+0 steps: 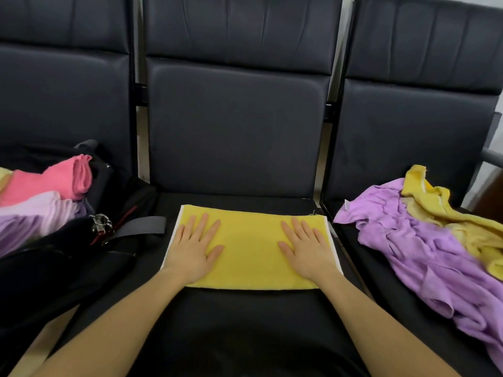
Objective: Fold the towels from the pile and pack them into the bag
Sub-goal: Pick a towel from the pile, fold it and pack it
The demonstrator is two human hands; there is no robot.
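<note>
Both flat: left hand, right hand on yellow towel

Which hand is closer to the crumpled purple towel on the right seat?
The right hand, flat on the yellow towel's near end beside the purple towel; the left hand presses the far end.

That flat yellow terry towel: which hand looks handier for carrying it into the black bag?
Probably the left hand: it presses the yellow terry towel on the side nearest the black bag; the right hand lies farther away.
</note>
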